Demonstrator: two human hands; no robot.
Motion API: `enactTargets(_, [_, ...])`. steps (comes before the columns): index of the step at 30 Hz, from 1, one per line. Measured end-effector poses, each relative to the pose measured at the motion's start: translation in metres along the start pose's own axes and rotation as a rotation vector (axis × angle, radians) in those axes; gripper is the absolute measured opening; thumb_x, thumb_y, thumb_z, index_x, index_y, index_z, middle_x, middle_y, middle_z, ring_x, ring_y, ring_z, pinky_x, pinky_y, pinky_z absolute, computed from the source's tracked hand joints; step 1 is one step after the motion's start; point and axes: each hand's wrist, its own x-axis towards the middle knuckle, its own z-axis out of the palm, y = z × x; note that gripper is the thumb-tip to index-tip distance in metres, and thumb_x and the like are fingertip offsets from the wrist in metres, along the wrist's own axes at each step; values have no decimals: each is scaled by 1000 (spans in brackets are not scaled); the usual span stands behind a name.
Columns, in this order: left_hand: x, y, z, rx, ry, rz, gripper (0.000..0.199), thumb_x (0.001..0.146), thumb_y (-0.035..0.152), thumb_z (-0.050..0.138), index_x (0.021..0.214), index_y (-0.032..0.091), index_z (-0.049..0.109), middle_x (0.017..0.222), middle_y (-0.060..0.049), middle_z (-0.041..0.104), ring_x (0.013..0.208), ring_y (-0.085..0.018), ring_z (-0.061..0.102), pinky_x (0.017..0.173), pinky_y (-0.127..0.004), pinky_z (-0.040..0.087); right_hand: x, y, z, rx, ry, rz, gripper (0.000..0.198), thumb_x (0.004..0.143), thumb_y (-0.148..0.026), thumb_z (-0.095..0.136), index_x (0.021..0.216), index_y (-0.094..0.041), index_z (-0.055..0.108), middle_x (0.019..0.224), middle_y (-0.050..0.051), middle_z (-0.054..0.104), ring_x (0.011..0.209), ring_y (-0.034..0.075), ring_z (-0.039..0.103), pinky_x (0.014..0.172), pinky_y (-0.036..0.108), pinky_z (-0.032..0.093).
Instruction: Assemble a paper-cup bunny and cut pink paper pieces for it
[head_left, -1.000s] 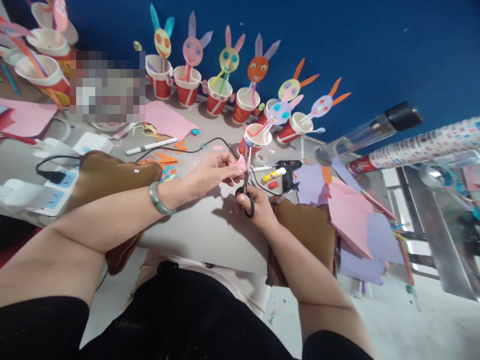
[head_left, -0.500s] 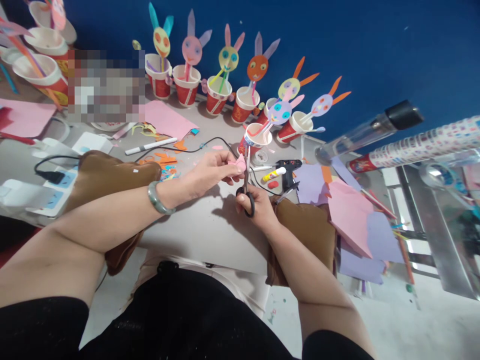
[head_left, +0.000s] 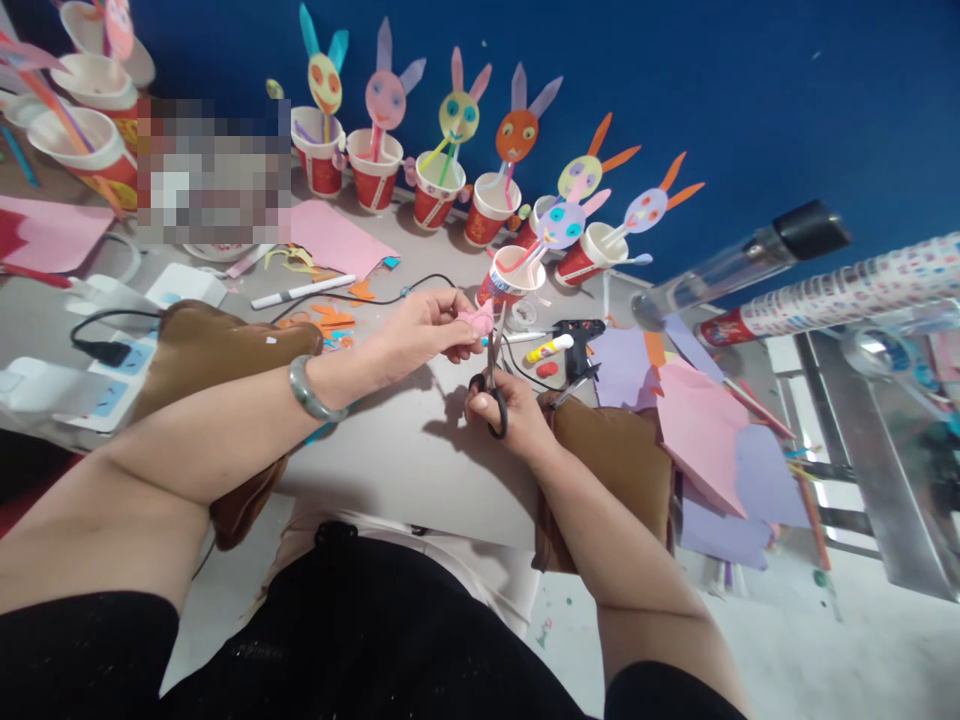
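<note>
A small piece of pink paper (head_left: 478, 318) is pinched between the thumb and fingers of my left hand (head_left: 427, 335), above the table. My right hand (head_left: 514, 415) grips a pair of black-handled scissors (head_left: 493, 385) with the blades pointing away from me. The blades are slightly parted, close to the right edge of the pink paper. Just beyond them stands a red paper cup (head_left: 510, 280) with a lilac paper rabbit head (head_left: 561, 226) on straws. My left fingers partly cover the paper, so its full outline is hidden.
Several red cups with paper rabbit heads line the blue wall (head_left: 675, 90). Right of my hands lie a glue stick (head_left: 550, 349), a black glue gun (head_left: 577, 345) and pink paper sheets (head_left: 697, 430). Brown cushions (head_left: 611, 455) flank the tabletop (head_left: 405, 450); a power strip (head_left: 112, 385) sits left.
The pink paper has turned a little in my left fingers. The scissor blades have opened slightly and stand a little apart from it. My right hand has barely shifted.
</note>
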Motion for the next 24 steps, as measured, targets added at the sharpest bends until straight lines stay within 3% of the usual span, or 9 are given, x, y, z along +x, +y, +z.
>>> enactTargets(24, [-1, 0, -1, 151, -35, -2, 17, 81, 21, 69, 68, 15, 61, 58, 1, 60, 53, -6, 53, 55, -20, 44, -1, -3, -1, -2, 29, 23, 57, 64, -73, 79, 64, -21, 54, 51, -3, 59, 50, 12, 49, 53, 27, 38])
